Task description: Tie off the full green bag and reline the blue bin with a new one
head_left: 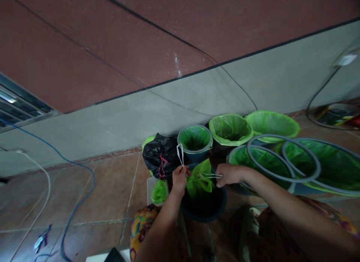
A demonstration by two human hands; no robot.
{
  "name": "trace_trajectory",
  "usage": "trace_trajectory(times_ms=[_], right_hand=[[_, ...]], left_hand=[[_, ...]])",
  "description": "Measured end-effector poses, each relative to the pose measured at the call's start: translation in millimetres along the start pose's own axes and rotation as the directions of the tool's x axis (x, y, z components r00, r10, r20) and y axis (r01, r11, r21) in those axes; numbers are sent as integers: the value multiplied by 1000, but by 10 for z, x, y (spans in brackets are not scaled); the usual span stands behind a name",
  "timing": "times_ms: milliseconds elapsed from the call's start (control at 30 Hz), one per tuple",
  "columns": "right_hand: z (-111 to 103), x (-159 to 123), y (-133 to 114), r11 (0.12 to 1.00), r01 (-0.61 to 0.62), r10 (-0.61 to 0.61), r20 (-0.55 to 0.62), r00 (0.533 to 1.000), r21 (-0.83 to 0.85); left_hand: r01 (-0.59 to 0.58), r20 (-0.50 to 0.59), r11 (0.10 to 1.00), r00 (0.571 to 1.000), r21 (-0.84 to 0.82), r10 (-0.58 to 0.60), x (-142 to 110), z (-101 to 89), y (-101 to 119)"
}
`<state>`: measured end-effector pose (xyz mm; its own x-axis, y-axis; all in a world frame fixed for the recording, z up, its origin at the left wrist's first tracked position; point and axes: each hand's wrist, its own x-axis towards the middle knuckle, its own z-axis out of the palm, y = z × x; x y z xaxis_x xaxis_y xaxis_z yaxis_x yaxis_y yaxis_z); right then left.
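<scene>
Tiled floor carries green-lined bins and cables.

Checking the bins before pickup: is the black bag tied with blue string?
No, the black bag is tied with red string.

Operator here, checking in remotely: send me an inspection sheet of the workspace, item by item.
Surface: brown tiled floor meeting a grey wall.
Things at hand: green plastic bag in a dark bin, with a white cord loop and thin pale cords at its top.
Hands: left hand pinches the white cord loop; right hand pinches the thin pale cords.
Clutter: black bag tied with red string; green-lined bins; grey hoops lying over them.
Cables: blue cable and white cable on the floor; black cable on the wall.
Surroundings: patterned cloth near the left arm; reddish-brown surface above the wall.
</scene>
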<state>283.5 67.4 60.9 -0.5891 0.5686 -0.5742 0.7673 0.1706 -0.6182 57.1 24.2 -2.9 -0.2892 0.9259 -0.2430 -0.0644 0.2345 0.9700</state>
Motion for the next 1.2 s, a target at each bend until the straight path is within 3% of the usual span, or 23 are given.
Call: trace_trajectory(times_ms=[67,167,233,333,533,700,867,933,1033,1100,1200], right_hand=[[42,5,-107,979,133,-136,7,991,152],[18,50,-226,862,309,-281,-128,951,401],[-9,104,-270,868,339,-251,-267,930,364],[-14,173,-319,928,334,-245,-406,881,164],[35,183,-393,882,453,-394,-321,861,132],[46,217,-380,854,477,-426,-244,871,209],[51,237,-367,826,417,-312,-307,899,381],[51,236,-360,774,398,-236,-358,903,493],[38,243,-321,699,334,-49,-424,904,633],[29,262,-268,725,271,27,-420,907,633],[39,311,-172,839,221,-42,-346,937,497]], left_hand=[[-44,46,997,998,66,41,-20,15,27],[-85,141,991,988,106,69,-62,41,64],[-94,191,990,979,102,73,-85,53,77],[-88,207,989,976,122,62,-99,57,87],[-128,292,974,954,186,70,-104,70,129],[-128,545,980,838,149,27,-149,134,113],[-166,631,973,775,158,30,-206,134,156],[-169,625,970,781,175,23,-205,124,178],[-139,551,968,834,207,2,-176,116,161],[-116,506,973,863,201,-1,-150,116,129],[-59,437,986,899,159,-16,-121,116,100]])
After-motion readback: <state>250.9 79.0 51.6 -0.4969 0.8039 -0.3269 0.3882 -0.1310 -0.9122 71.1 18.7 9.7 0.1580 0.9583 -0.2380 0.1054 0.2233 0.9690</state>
